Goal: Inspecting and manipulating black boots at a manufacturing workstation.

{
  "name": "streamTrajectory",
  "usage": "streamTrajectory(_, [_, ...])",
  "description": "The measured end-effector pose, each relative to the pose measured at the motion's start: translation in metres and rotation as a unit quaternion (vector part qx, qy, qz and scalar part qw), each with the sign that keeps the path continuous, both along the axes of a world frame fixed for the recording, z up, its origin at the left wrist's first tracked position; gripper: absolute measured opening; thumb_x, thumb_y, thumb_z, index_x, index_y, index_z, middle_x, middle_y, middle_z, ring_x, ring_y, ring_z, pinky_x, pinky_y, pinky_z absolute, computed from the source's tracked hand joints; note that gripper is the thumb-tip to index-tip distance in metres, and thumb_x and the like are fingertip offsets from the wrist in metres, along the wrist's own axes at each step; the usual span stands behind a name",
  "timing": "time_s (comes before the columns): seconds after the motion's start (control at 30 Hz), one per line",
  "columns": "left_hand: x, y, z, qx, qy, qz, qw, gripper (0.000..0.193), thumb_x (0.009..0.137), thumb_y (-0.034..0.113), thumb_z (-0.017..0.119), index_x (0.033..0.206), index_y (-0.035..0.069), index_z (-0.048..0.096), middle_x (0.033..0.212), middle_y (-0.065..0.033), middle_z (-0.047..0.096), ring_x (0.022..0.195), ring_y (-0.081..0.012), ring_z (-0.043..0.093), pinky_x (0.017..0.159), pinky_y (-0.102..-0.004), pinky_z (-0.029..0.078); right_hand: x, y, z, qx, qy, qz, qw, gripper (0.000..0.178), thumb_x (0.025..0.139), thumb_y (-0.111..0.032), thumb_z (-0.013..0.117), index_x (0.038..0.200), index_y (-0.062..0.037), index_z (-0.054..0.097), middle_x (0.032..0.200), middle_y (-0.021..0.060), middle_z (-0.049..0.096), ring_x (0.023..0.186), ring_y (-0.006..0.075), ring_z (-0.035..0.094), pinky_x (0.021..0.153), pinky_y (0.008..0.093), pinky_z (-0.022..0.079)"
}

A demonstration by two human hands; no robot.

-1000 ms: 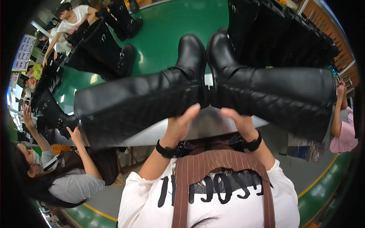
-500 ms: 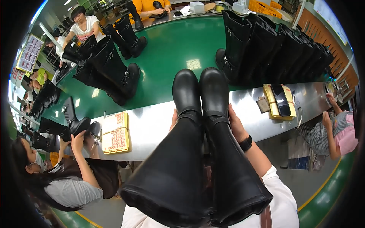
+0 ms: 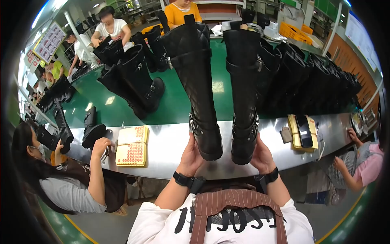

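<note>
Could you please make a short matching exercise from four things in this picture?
Column one:
1. left hand
2. right hand
3. smartphone
4. plastic crate

Column two:
A. lying on a yellow bundle
B. holding the right boot
C. orange-yellow
D. holding the left boot

Pairs: 1-D, 2-B, 3-A, 4-C

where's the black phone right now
In the head view, the black phone lies on a yellow bundle on the metal ledge, to the right of the person's right hand.
</note>
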State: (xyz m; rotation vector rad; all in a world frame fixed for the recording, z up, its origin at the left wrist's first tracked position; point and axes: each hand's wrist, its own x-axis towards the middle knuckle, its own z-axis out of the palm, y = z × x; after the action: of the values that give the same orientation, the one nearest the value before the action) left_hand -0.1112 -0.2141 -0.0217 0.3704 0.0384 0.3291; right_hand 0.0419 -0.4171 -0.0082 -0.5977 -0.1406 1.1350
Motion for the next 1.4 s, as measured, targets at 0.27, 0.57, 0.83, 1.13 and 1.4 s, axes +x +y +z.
streamTrajectory(0.27, [-0.013,0.003,0.002,0.014,0.060,0.061,0.996,0.067,0.099,0.054,0.046,0.150,0.011,0.035,0.149,-0.0101,0.046,0.135,-0.0272,0.048,0.113,-0.0455,0.039,-0.017,0.006,0.005,0.043,-0.029,-0.067,0.996,0.054,0.104,-0.041,0.047,0.146,-0.0086,0.041,0.148,0.0112,0.048,0.135,0.0284,0.047,0.115,0.0461,0.036])
streamTrajectory(0.57, [-0.014,-0.003,0.010,0.053,0.091,0.083,0.991,0.066,0.099,0.053,0.047,0.150,0.013,0.036,0.149,-0.0076,0.048,0.135,-0.0247,0.048,0.112,-0.0444,0.040,-0.018,0.007,0.006,-0.007,-0.068,-0.093,0.993,0.056,0.103,-0.041,0.049,0.145,-0.0040,0.040,0.145,0.0138,0.050,0.133,0.0289,0.049,0.112,0.0462,0.041])
streamTrajectory(0.83, [-0.013,-0.007,0.013,0.058,0.095,0.084,0.990,0.063,0.100,0.052,0.045,0.149,0.012,0.037,0.149,-0.0072,0.048,0.135,-0.0245,0.049,0.112,-0.0442,0.040,-0.018,0.011,0.003,0.019,-0.090,-0.083,0.992,0.055,0.105,-0.040,0.046,0.145,-0.0038,0.039,0.146,0.0132,0.048,0.133,0.0287,0.049,0.112,0.0445,0.040])
streamTrajectory(1.13, [-0.011,-0.007,0.016,0.024,0.098,0.100,0.990,0.061,0.101,0.050,0.046,0.146,0.009,0.040,0.146,-0.0091,0.051,0.132,-0.0232,0.051,0.111,-0.0413,0.042,-0.016,0.013,0.004,-0.001,-0.055,-0.080,0.995,0.050,0.106,-0.040,0.045,0.139,-0.0024,0.049,0.138,0.0088,0.057,0.119,0.0210,0.058,0.100,0.0358,0.047])
streamTrajectory(1.4, [-0.012,-0.005,0.019,0.035,0.125,0.115,0.985,0.057,0.100,0.051,0.049,0.140,0.011,0.045,0.137,-0.0067,0.058,0.123,-0.0211,0.059,0.101,-0.0389,0.051,-0.015,0.018,0.005,-0.033,-0.042,-0.088,0.995,0.055,0.102,-0.040,0.053,0.144,-0.0070,0.041,0.143,0.0126,0.051,0.131,0.0282,0.051,0.109,0.0448,0.043])
